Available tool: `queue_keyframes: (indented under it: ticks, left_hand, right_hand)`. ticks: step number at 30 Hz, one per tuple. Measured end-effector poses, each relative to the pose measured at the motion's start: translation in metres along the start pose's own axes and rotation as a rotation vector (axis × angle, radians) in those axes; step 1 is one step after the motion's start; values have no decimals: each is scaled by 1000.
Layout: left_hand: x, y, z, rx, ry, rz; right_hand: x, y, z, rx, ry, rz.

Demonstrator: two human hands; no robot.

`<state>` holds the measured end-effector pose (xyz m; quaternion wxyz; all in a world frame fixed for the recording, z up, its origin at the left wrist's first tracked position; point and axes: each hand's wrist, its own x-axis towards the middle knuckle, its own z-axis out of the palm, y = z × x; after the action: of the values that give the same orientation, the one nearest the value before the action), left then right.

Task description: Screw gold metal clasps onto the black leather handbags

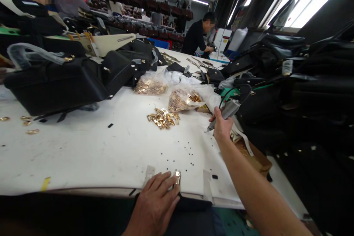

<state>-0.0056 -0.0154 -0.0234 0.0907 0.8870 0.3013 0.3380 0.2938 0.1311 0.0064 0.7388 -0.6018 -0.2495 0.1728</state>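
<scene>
Right hand (222, 125) wraps one powered screwdriver (230, 108); left hand (155, 202), fingers extended, touches one gold clasp plate (178, 177) by the near table edge (110, 189) — pinched or not, I cannot tell — open tabletop (83, 155) leftward, two hardware bags (181, 99) beyond.

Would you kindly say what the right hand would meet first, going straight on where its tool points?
Probably the white tabletop: the grey tool in the right hand slants down toward it, though depth leaves the exact spot unclear.
</scene>
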Motion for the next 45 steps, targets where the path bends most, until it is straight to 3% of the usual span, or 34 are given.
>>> queue_keyframes:
  ticks: [5, 9, 15, 20, 32, 45]
  left_hand:
    - [-2, 1, 1, -39, -14, -41]
    - [-3, 4, 1, -77, -34, -77]
    - [-5, 9, -1, -120, -104, -153]
    - [-7, 10, 1, -138, -108, -187]
    - [-9, 7, 4, -154, -101, -172]
    - [-10, 4, 7, -155, -93, -151]
  right_hand:
    - [-16, -24, -6, 62, -25, -4]
    - [-55, -50, -14, 173, -169, 9]
    - [-136, -69, -26, 295, -393, 284]
    - [-178, -68, -30, 324, -433, 427]
    - [-191, -67, -27, 336, -445, 461]
    - [-193, -73, -27, 326, -421, 368]
